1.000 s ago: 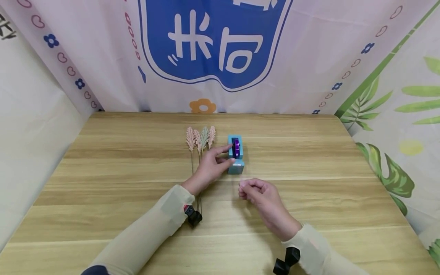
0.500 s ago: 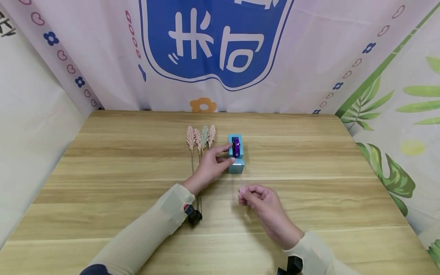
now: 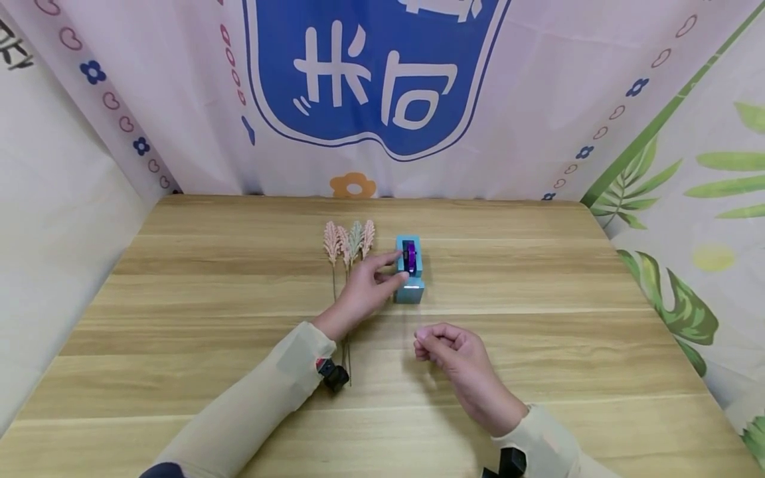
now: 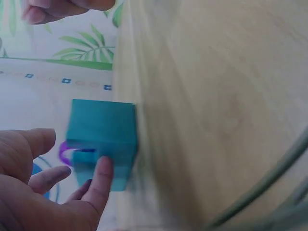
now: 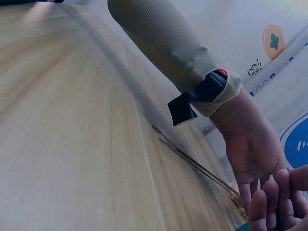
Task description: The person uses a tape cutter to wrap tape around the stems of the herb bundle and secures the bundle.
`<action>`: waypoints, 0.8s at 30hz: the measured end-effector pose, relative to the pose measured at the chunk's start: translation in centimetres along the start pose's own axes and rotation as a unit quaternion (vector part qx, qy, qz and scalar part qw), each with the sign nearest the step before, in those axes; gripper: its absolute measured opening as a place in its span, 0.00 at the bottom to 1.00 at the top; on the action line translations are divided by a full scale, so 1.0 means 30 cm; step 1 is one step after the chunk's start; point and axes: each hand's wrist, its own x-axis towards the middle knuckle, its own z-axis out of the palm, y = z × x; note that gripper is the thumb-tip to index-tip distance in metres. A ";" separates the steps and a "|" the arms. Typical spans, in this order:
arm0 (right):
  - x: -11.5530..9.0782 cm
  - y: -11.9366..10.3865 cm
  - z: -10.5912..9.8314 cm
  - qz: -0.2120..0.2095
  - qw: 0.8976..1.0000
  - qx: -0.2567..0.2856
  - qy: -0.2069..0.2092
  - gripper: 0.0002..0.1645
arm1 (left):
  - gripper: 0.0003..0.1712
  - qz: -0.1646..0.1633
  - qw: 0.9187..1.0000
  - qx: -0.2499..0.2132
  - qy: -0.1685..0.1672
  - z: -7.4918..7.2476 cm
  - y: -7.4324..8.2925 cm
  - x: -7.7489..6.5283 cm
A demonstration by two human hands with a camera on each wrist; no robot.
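A light-blue tape dispenser [image 3: 410, 292] with a purple-cored roll [image 3: 412, 257] sits on the table, right of the flower heads. My left hand [image 3: 362, 292] rests against its left side, thumb and index finger touching it. In the left wrist view one extended finger presses on the dispenser [image 4: 101, 122] while the other fingers are spread loosely. Nearer to me, my right hand [image 3: 460, 358] has thumb and fingertips pinched together. A faint strip of clear tape [image 3: 412, 322] runs from the dispenser to those fingertips. The pinched end itself is hidden by the fingers.
Several artificial flowers [image 3: 331, 240], pink and pale green, lie on the wooden table [image 3: 209, 279], their thin stems [image 5: 192, 164] passing under my left wrist. A printed cloth [image 3: 197, 99] hangs behind the table, with a leaf-patterned sheet [image 3: 693, 199] at the right.
My right hand has drawn slightly toward me from the dispenser between one second and half a second ago, then stays about still. The left hand and dispenser have kept their places.
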 end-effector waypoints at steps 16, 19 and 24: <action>0.004 -0.001 -0.008 -0.009 1.000 -0.004 0.002 0.02 | 0.38 -0.122 0.980 0.154 0.027 -0.185 -0.015 -0.093; 0.008 0.005 -0.005 -0.008 1.000 -0.003 -0.002 0.03 | 0.35 -0.149 0.970 0.191 0.018 -0.190 -0.028 -0.097; 0.006 0.010 -0.002 -0.008 1.000 -0.001 -0.002 0.02 | 0.27 -0.174 0.961 0.213 0.012 -0.186 -0.044 -0.095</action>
